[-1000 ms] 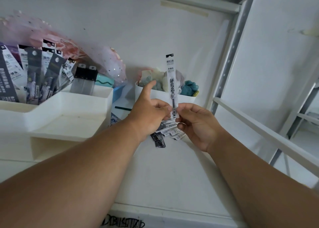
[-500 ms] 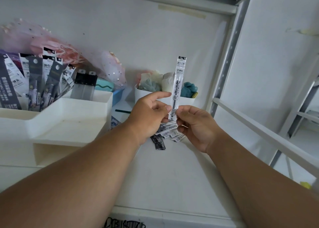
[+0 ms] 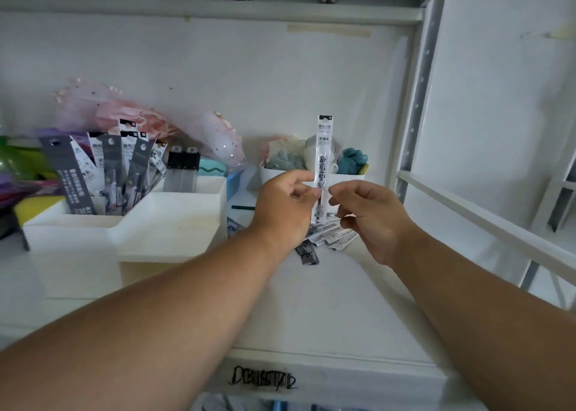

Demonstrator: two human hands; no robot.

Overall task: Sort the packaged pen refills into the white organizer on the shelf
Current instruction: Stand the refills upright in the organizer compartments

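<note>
The left hand [image 3: 285, 205] pinches a slim clear-plastic packaged pen refill [image 3: 322, 164] upright, right of the white plastic stepped organizer [image 3: 168, 220]. The right hand [image 3: 367, 217], fingers loosely curled, holds nothing, just beside the refill.

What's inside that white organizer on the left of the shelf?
The white organizer holds upright refill packs in its back compartment and two dark packs in another. Its walls hide their lower ends and the compartment floors.
</note>
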